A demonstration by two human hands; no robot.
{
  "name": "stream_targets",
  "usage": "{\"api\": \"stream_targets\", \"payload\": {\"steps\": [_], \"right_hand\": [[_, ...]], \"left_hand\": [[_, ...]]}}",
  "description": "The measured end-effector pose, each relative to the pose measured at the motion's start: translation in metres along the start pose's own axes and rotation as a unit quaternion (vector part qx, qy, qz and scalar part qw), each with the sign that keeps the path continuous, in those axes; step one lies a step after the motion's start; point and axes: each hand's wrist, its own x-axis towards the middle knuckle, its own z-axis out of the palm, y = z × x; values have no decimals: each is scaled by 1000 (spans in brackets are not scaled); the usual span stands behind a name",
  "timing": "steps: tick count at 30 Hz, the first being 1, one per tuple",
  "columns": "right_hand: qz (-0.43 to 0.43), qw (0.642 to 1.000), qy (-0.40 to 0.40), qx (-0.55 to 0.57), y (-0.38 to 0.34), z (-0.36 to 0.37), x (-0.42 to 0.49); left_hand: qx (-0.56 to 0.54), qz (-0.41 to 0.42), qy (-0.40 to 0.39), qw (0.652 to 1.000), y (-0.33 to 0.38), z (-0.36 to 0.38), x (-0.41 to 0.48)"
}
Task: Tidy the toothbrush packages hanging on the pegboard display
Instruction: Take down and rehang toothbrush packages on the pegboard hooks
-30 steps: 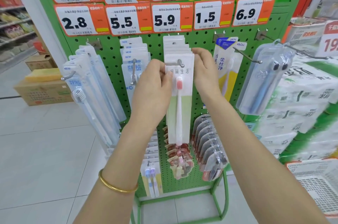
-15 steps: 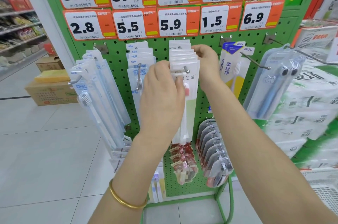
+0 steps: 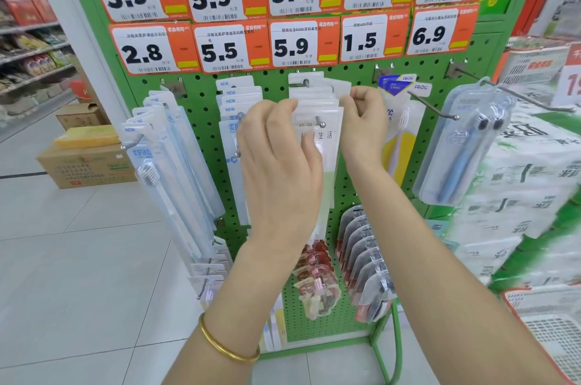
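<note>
Both hands are on the white toothbrush packages, stacked on the peg whose tip pokes out between them. The left hand grips the stack's left edge, thumb laid across the front pack. The right hand pinches the upper right corner, fingers curled tight against the green pegboard.

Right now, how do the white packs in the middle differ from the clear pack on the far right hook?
The white packs are a flat, layered stack; the clear pack is a bulging blister showing blue brushes. The left hand and right hand hold the white packs; the clear pack hangs untouched. Both hang from hooks on the green pegboard.
</note>
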Motion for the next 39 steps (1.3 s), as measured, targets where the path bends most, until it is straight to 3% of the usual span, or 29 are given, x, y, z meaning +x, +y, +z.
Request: {"api": "stream_targets", "payload": {"steps": [6,12,15,19,22,25,32,35,39], "right_hand": [[-47,997,62,-26,-4,-25,-34],[-52,993,95,-54,0,-66,-70],[-25,994,95,-53,4,-96,-89],[26,994,97,-33,13,-136,-109],[47,993,100,-30,21,-162,-117],[70,994,83,-25,29,-183,-120],[205,978,2,-47,65,-226,-135],[199,976,-35,-83,78,-232,-156],[213,976,6,-43,90,-229,-166]], "left_hand": [[-41,107,56,992,7,0,-17],[-141,153,-29,978,24,5,-55],[-216,88,-117,965,34,15,-80],[-265,-94,-225,933,49,32,-108],[-284,-186,-299,892,61,47,-122],[-333,-227,-367,839,75,57,-133],[-323,-314,-345,824,102,71,-159],[-309,-342,-308,832,107,79,-174],[-293,-340,-276,850,115,84,-188]]}}
